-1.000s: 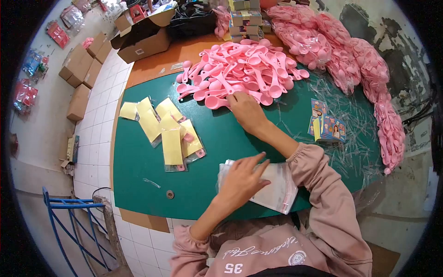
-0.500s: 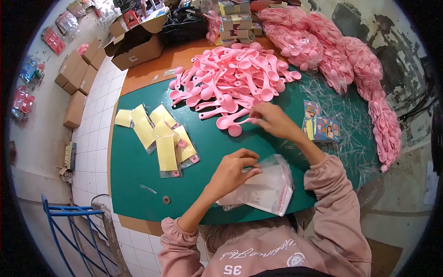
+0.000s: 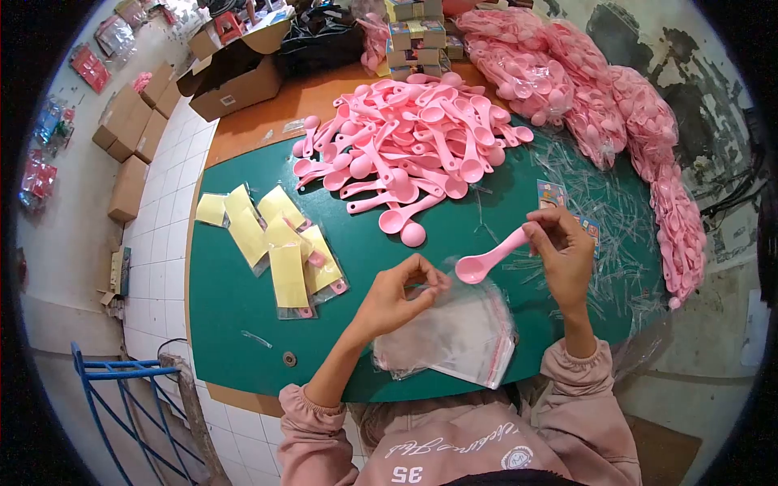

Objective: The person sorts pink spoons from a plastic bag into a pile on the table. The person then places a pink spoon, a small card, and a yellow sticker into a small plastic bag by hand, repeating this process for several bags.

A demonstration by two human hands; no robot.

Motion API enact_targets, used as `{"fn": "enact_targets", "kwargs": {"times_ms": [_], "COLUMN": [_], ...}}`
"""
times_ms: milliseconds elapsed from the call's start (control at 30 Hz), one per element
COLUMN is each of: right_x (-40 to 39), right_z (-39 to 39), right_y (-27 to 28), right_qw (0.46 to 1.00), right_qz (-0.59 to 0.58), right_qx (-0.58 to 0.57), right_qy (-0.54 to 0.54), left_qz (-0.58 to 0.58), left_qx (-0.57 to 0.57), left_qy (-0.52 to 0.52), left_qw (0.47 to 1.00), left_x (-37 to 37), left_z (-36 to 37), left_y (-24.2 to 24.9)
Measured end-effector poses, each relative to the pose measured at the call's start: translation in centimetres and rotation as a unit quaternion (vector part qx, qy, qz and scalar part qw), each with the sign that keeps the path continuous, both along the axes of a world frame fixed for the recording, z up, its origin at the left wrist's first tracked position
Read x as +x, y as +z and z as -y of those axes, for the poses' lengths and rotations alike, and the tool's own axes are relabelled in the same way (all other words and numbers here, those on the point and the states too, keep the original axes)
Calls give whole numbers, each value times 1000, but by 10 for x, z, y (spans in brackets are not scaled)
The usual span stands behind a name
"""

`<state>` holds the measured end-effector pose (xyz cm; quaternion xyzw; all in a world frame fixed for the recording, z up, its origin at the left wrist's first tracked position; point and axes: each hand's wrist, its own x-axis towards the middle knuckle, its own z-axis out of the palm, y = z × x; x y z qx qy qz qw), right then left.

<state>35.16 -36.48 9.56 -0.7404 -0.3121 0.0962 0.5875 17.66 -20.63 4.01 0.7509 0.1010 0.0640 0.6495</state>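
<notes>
In my right hand (image 3: 563, 255) a pink measuring spoon (image 3: 484, 263) is pinched by its handle, its bowl pointing left above the plastic bags. My left hand (image 3: 401, 296) is closed, thumb and fingertips together on the edge of a clear plastic bag (image 3: 455, 283). Below it lies a spread stack of clear bags (image 3: 470, 348) at the table's near edge. Farther back rises a big heap of loose pink spoons (image 3: 405, 138). Printed cards (image 3: 551, 193) lie behind my right hand, partly hidden by it.
Several packed bags with yellow cards (image 3: 288, 271) lie to the left on the green table (image 3: 235, 304). Thin clear plastic scraps (image 3: 616, 267) cover the right side. Bulky sacks of pink spoons (image 3: 567, 97) line the right edge. An opened cardboard box (image 3: 243, 89) stands back left.
My right hand has moved from the spoon heap towards me and to the right, bringing one pink spoon away. My left hand has stayed near the bags.
</notes>
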Motion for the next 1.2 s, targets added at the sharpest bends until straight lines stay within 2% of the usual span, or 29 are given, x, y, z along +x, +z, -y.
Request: {"fn": "enact_targets", "kwargs": {"times_ms": [67,167,267,333,467,733,867,1033,1200], "right_x": [-4,-10,-15,-19,-21,-25,-27,-29,-30], "right_z": [-1,-2,-1,0,-1,-1,0,1,2], "right_y": [0,-2,4,7,5,6,7,8,15], "right_qw": [1000,996,994,998,999,998,997,999,999], "right_qz": [-28,-28,-38,-22,-16,10,-1,13,16], "right_qx": [12,77,99,54,52,58,78,41,38], "right_qy": [-5,-18,-6,-2,-3,-38,-22,9,-5], "left_qz": [10,-24,-27,-27,-42,-35,-39,-47,-61], "left_qx": [-191,-246,-234,-220,-196,-219,-213,-207,-200], "left_qy": [35,77,86,90,92,97,105,127,137], "left_qw": [981,966,968,971,975,970,971,969,968], "left_x": [1,4,3,2,3,0,0,1,0], "left_z": [2,4,4,3,2,1,1,2,0], "left_y": [-4,8,9,7,10,12,13,15,15]}}
